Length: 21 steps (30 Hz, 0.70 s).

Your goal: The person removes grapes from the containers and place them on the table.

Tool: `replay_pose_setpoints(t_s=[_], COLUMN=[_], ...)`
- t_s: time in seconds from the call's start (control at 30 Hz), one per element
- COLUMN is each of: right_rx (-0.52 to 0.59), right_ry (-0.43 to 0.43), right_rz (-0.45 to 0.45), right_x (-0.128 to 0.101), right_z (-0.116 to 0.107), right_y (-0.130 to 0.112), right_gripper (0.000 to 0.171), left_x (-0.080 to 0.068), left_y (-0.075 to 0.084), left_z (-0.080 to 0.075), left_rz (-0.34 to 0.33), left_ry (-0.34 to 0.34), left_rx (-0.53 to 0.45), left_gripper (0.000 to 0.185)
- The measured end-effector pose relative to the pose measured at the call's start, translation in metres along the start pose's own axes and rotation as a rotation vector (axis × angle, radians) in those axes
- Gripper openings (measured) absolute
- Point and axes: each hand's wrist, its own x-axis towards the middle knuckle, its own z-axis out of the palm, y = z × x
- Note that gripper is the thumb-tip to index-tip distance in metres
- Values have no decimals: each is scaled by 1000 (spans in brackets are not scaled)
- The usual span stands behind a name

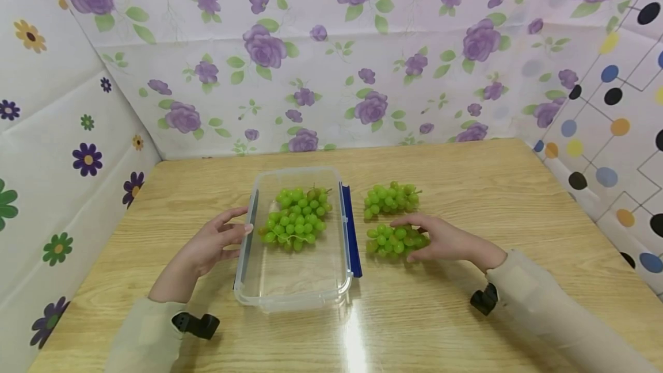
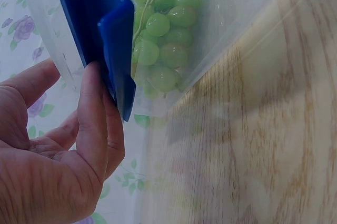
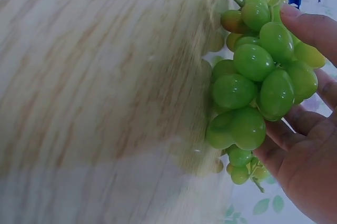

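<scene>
Clear rectangular plastic container (image 1: 290,281) with blue side clips sits on the wooden desk (image 1: 466,315) — one green grape bunch (image 1: 295,217) inside. Left hand (image 1: 209,244) touches its wall, grip released. Right hand (image 1: 445,239) grasps a second green grape bunch (image 1: 391,239) beside the container.

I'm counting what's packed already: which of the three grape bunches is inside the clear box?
The leftmost bunch, lying in the clear box beside the left hand. The other two lie on the table right of it: the far bunch untouched, the near bunch under the right hand.
</scene>
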Motion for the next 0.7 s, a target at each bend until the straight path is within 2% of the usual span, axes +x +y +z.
replay_pose_setpoints(t_s=[0.4,0.7], right_rx=[20,91], right_ry=[21,137], right_rz=[-3,-83], right_x=[0,-3], right_z=[0,-2], right_y=[4,3], right_gripper=[68,69], left_x=[2,1], left_y=[-1,-1], left_z=[-1,-1], left_rz=[-1,3], left_ry=[-7,-11], left_rx=[-4,-2], left_gripper=[69,70])
